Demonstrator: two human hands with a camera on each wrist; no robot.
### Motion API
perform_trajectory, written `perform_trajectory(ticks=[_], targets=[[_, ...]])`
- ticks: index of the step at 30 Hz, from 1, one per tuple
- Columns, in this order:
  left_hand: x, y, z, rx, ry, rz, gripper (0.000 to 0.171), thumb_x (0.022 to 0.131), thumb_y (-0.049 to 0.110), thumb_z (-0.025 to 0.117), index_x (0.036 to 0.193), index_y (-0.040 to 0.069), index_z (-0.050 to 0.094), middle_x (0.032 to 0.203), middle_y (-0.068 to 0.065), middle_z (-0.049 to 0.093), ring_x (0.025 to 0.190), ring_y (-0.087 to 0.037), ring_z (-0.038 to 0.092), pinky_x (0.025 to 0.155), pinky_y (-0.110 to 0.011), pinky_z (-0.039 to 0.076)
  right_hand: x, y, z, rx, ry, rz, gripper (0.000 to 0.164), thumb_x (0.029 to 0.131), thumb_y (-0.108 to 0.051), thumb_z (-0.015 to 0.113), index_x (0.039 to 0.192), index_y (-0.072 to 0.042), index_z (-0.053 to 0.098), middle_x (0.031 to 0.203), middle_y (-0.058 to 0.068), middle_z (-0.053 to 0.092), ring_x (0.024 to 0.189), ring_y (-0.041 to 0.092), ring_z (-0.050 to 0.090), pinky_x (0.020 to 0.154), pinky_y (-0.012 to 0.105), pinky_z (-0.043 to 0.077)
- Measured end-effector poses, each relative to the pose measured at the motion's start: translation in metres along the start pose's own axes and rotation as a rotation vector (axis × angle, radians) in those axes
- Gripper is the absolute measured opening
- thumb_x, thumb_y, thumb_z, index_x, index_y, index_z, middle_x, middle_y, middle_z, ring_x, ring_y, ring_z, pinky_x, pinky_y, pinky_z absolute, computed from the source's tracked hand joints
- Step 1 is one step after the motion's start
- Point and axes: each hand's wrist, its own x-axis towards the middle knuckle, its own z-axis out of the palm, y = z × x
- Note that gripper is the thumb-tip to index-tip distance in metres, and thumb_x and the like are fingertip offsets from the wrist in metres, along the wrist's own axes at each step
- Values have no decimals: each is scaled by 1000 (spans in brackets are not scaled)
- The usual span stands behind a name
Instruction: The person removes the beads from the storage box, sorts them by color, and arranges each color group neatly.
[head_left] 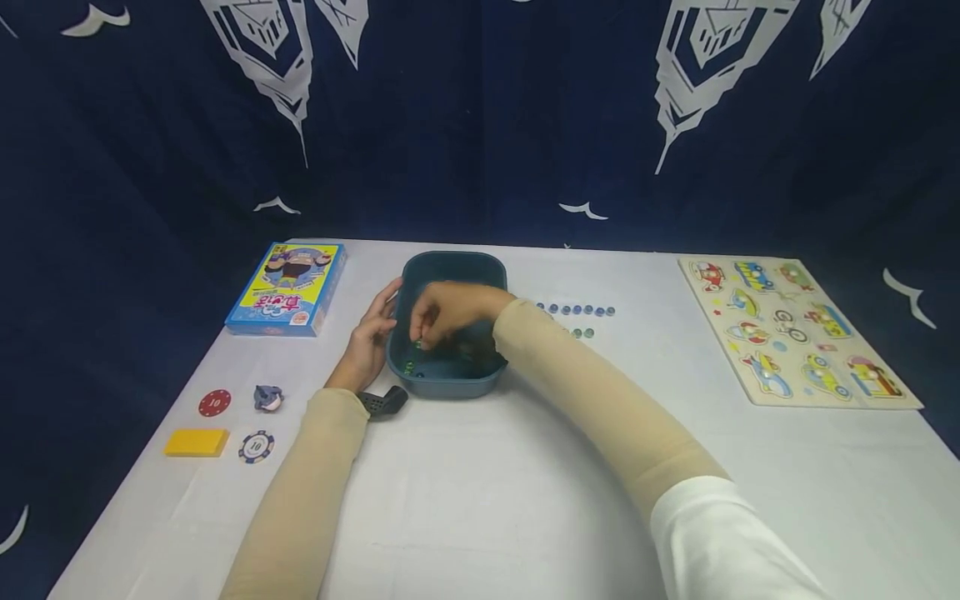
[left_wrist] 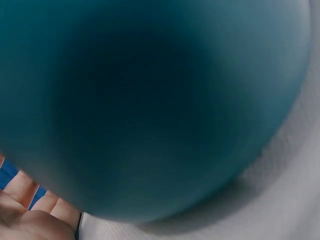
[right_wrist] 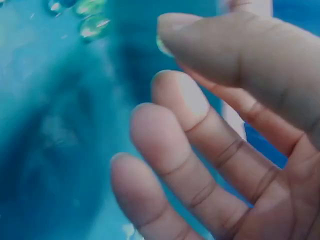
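Note:
A teal plastic bin stands at the middle of the white table, and its wall fills most of the left wrist view. My left hand rests against the bin's left side with fingers extended. Inside the bin, my right hand pinches a green glass marble between thumb and forefinger; the thumb mostly covers it. The other fingers of that hand are loosely bent. A few more marbles lie on the bin floor near its front left corner. The right hand hides part of the floor.
Right of the bin are a row of blue marbles and green marbles, partly behind the right forearm. A wooden puzzle board lies far right. At left are a card box, shark figure, chips and yellow block.

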Motion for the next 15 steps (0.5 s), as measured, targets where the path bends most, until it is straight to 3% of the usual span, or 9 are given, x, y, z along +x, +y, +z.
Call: perform_trajectory(ticks=[6,10,15], targets=[[-1,1,3,11,12,-20,79,80,10,34,158,18,27,164,-4,24,150,-22,17,119,-50,1,-42,8,-13,85,126,-121,14,85,-6,75,99,-5,75,89,2,74,84,18,69,79,32,56],[-1,0,2,10,13,-22,79,80,10,35,158,18,27,163,-5,25,150,-23,19,119,-50,4,-74,21,-16,145,253,-171,15,87,-7,74,102,-5,74,90,3,72,84,22,68,78,35,55],[-2,2,1,10,7,-25,79,80,10,34,158,19,27,163,-5,25,150,-23,19,119,-51,5,-116,41,-14,215,442,-117,15,88,-7,73,103,-4,74,93,7,72,84,26,66,75,35,55]])
